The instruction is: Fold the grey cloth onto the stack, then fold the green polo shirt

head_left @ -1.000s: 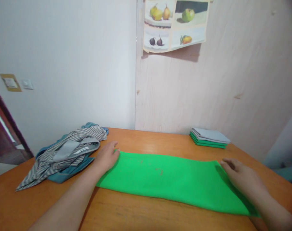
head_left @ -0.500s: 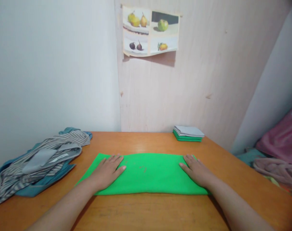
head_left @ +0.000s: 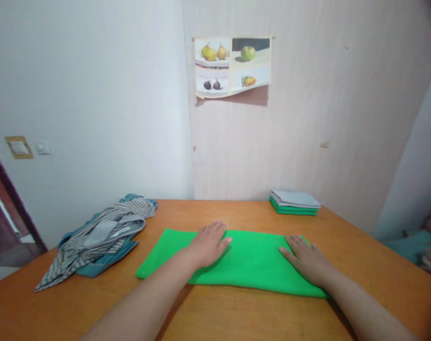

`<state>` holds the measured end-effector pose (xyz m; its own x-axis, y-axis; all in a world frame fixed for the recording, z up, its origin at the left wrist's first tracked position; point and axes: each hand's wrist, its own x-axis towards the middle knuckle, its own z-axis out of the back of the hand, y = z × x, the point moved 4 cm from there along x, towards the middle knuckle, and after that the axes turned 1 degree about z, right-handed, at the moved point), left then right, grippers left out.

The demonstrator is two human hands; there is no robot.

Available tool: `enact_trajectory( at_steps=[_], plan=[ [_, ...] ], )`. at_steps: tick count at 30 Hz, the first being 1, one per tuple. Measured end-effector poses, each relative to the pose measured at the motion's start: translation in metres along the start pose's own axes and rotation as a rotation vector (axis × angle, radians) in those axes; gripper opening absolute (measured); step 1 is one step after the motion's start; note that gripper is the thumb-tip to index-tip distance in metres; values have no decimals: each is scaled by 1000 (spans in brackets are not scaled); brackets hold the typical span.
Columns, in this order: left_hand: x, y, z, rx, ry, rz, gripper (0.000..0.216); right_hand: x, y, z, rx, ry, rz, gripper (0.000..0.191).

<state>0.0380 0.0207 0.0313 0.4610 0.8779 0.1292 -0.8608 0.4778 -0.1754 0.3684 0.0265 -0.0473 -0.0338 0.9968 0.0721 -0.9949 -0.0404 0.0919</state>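
A bright green cloth (head_left: pixel 256 260), folded into a long flat rectangle, lies across the table in front of me. My left hand (head_left: pixel 208 245) rests palm down on it, left of its middle, with the thumb held apart and the fingertips near the far edge. On the cloth's right end lies my right hand (head_left: pixel 307 259), flat, with the fingers stretched out. Neither hand grips the fabric; both palms hide the cloth beneath them.
On the wooden table (head_left: pixel 251 315), a heap of striped and teal clothes (head_left: pixel 103 239) lies at left. Folded grey and green cloths (head_left: pixel 295 202) are stacked at the back right. A fruit picture (head_left: pixel 233 66) hangs on the wall behind.
My left hand has slid right along the green cloth, from its left end toward the middle. My right hand stays on the right end. The whole view has turned a little left.
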Motion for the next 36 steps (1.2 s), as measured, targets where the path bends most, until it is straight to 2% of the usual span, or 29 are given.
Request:
enact_trajectory(
  at_steps=[3,8,18,27,31,36],
  plan=[
    [13,-21,-20,-32,17,-24,73,-1,1,1,6,-5,-3,82],
    [14,-23,-44,18,87,-12,76,-4,1,3,12,2,-20,81],
    [11,-20,-47,33,63,-34,78,-10,-1,12,40,24,-41,82],
    [13,-19,-50,-13,52,-55,75,-15,4,21,-26,13,-50,78],
    [14,-19,-49,-45,11,-44,69,-13,21,35,-38,15,-19,78],
    [13,-21,-45,-63,-35,-84,57,-6,70,57,51,44,103,76]
  ],
)
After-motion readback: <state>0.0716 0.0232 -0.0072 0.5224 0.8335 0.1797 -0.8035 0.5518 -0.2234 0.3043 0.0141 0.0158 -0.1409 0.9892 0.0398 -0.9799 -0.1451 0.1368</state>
